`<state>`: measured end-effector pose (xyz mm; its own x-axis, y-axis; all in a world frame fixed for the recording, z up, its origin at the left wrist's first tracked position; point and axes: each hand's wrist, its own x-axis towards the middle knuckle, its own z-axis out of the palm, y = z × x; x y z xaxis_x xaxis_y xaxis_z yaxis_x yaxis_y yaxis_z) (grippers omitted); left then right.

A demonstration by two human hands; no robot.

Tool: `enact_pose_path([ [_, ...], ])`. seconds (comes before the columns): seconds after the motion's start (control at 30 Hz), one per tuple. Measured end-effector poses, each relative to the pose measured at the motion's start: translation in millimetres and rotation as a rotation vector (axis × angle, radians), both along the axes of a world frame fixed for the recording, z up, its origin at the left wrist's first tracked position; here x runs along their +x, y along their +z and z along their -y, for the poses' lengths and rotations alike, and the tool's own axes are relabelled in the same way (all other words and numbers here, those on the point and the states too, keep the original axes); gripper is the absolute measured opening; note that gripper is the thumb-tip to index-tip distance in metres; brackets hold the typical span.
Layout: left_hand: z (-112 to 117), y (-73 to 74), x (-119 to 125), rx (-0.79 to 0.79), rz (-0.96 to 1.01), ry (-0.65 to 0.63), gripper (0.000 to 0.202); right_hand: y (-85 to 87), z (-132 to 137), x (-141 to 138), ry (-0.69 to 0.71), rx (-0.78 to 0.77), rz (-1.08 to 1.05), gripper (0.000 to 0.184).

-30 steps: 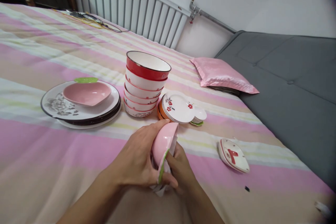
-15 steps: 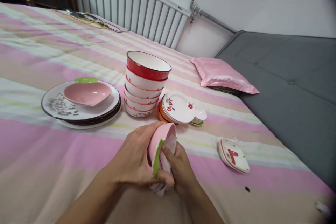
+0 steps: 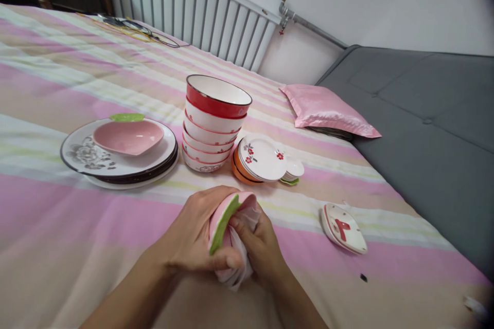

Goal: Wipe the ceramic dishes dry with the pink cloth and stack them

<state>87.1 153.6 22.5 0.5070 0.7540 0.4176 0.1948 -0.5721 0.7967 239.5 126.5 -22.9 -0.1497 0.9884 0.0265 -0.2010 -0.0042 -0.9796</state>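
My left hand (image 3: 193, 231) is wrapped round a pink bowl (image 3: 247, 198) with a green leaf-shaped edge, held tilted on its side above the bed. Inside the bowl, my right hand (image 3: 260, 247) presses a thin white tissue (image 3: 236, 275) against the surface, thumb on top. A matching pink dish (image 3: 131, 137) with a green leaf lies on a stack of plates (image 3: 83, 154) to the left. Just beyond my hands rises a stack of bowls (image 3: 212, 123), the top one red outside and white inside.
Flowered white plates (image 3: 266, 158) rest on orange ones right of the bowls, beside small white dishes (image 3: 294, 167). Farther right lie square dishes (image 3: 345, 229) and a small black piece (image 3: 363, 277). A pink pillow (image 3: 330, 110) leans by the grey headboard (image 3: 420, 113); cables (image 3: 135, 28) lie at the back.
The pink bowl has turned in my left hand and shifted slightly left, its green edge now leaning more. My right hand has moved a little with the tissue. The other dishes have stayed put.
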Motion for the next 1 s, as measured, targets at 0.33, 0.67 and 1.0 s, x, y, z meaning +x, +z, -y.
enact_pose_path([
  [0.33, 0.1, -3.7, -5.8, -0.189, 0.074, -0.024, 0.072, 3.6, -2.1, 2.4, 0.0, 0.038, 0.039, 0.025],
  [0.67, 5.7, -8.2, 6.8, -0.141, -0.039, 0.054, 0.102, -0.3, -4.4, 1.4, -0.143, -0.283, -0.176, 0.041],
  [1.0, -1.2, -9.0, 4.6, -0.046, 0.167, 0.218, 0.097, 13.5, 1.5, 2.9, -0.028, -0.142, -0.294, 0.048],
])
